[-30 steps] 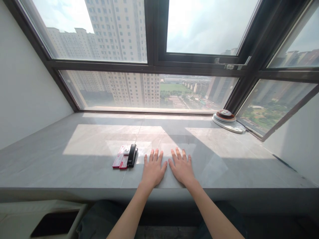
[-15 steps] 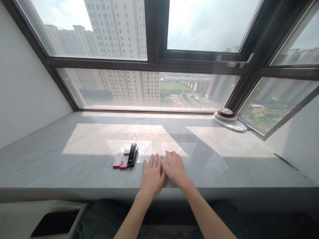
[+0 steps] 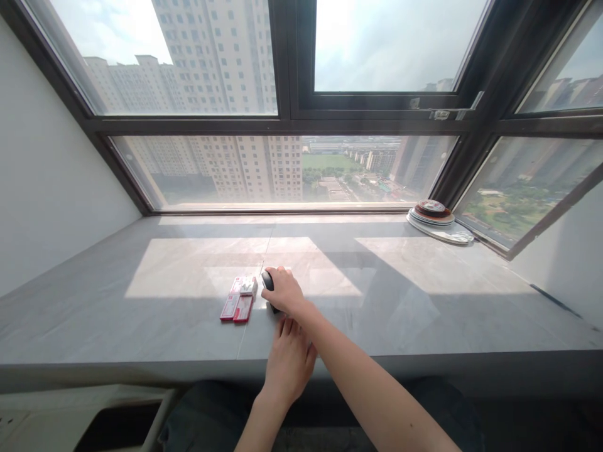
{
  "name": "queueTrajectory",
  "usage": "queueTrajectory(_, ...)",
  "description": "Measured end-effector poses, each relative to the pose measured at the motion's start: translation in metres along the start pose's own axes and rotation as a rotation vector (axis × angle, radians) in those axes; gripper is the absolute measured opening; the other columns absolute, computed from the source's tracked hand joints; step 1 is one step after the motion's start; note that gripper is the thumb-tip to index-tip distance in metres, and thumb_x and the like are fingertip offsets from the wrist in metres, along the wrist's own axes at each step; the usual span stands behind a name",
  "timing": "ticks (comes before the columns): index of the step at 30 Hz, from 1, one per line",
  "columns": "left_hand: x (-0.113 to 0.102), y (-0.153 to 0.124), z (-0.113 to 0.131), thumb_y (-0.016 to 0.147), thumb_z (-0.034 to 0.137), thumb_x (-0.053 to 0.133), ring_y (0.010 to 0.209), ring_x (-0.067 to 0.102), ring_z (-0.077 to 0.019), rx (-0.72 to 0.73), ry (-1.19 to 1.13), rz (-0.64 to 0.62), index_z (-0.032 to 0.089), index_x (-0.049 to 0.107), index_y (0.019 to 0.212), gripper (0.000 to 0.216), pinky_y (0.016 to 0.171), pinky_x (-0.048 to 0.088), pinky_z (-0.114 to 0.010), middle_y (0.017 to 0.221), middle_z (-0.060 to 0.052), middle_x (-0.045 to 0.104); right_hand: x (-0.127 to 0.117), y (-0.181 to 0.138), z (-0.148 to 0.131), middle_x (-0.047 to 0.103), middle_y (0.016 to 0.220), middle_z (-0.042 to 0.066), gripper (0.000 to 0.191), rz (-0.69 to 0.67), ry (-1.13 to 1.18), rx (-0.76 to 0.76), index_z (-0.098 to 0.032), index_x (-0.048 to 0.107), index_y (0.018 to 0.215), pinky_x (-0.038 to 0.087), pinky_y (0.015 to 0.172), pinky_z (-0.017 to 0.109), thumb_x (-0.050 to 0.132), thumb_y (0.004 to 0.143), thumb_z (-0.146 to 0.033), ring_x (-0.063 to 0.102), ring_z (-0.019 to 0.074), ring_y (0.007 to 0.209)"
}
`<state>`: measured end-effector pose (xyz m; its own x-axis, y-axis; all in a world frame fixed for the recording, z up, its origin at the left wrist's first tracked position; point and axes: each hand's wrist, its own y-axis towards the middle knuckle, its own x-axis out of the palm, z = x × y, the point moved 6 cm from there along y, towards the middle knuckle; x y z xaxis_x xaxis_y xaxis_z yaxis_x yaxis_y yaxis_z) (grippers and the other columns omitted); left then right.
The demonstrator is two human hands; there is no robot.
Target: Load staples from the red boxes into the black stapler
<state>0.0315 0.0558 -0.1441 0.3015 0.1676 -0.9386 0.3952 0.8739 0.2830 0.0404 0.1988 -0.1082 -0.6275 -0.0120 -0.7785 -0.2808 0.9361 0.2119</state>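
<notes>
A sunlit grey sill (image 3: 164,326) runs below a dark-framed window (image 3: 282,127), stacked plates (image 3: 431,215) at its far-right corner. Toward its front edge, the right hand (image 3: 284,290) grasps a black stapler (image 3: 268,280) beside red-and-white boxes (image 3: 243,309); the left hand (image 3: 289,356) is unclenched.

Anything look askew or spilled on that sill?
The stack of round discs in the window corner looks askew: its bottom piece juts out to the right, off-centre from those above. I see no spill.
</notes>
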Motion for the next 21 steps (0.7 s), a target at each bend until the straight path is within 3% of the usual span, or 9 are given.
queueTrajectory(2,-0.011,0.0,0.002,0.104,0.033,0.043,0.129,0.051,-0.0306,-0.026,-0.039,0.023,0.029,0.059,0.138,0.038,0.118,0.035,-0.051,0.139,-0.008,0.058,-0.024,-0.013,0.018,0.059,0.125,0.007,0.061,-0.017,-0.045,-0.032,-0.03,0.053,0.146,0.042,0.096,0.035,0.067,0.087,-0.033,0.05,0.0274,0.118)
queueTrajectory(6,-0.022,0.005,0.006,0.103,0.031,0.047,0.111,0.056,-0.0275,-0.039,-0.122,0.057,0.032,0.059,0.137,0.036,0.1,0.046,-0.046,0.121,-0.008,0.061,-0.067,-0.051,0.053,0.066,0.12,0.005,0.058,-0.023,-0.08,-0.023,-0.035,0.058,0.145,0.04,0.101,0.038,0.063,0.088,-0.022,0.056,0.0265,0.113)
queueTrajectory(9,-0.022,0.011,0.005,0.102,0.029,0.05,0.104,0.057,-0.0267,-0.082,-0.147,0.086,0.031,0.063,0.129,0.031,0.092,0.048,-0.043,0.11,-0.007,0.061,-0.082,-0.079,0.067,0.068,0.127,0.002,0.055,0.05,-0.026,-0.018,-0.038,0.063,0.14,0.023,0.117,0.051,0.058,0.089,-0.016,0.054,0.0277,0.125)
queueTrajectory(12,-0.021,0.019,0.003,0.1,0.03,0.052,0.106,0.057,-0.0283,-0.117,-0.14,0.125,0.029,0.065,0.126,0.029,0.091,0.048,-0.045,0.114,-0.009,0.062,-0.083,-0.096,0.071,0.063,0.14,0.002,0.046,0.162,0.02,0.004,-0.037,0.067,0.135,0.01,0.122,0.058,0.064,0.092,-0.024,0.043,0.0311,0.141)
queueTrajectory(16,-0.015,0.027,0.002,0.101,0.033,0.051,0.137,0.044,-0.0326,-0.036,-0.146,0.135,0.031,0.054,0.143,0.043,0.11,0.04,-0.051,0.15,-0.009,0.05,-0.08,-0.098,0.062,0.068,0.133,0.004,0.033,0.303,0.021,0.05,-0.032,0.073,0.124,0.017,0.123,0.054,0.066,0.092,-0.029,0.049,0.0294,0.137)
queueTrajectory(18,-0.008,0.031,-0.002,0.102,0.036,0.051,0.146,0.037,-0.0328,0.01,-0.154,0.097,0.032,0.049,0.149,0.048,0.117,0.034,-0.053,0.157,-0.007,0.044,-0.081,-0.093,0.058,0.073,0.122,0.004,0.027,0.345,0.053,0.07,-0.031,0.076,0.116,0.023,0.122,0.052,0.067,0.09,-0.029,0.058,0.0283,0.127)
queueTrajectory(21,-0.001,0.034,-0.014,0.103,0.042,0.049,0.15,0.034,-0.0326,-0.006,-0.159,0.065,0.034,0.045,0.153,0.051,0.119,0.032,-0.055,0.163,-0.005,0.039,-0.089,-0.084,0.062,0.076,0.115,0.003,0.027,0.427,0.265,0.14,-0.03,0.078,0.112,0.041,0.112,0.044,0.07,0.087,-0.035,0.067,0.026,0.11)
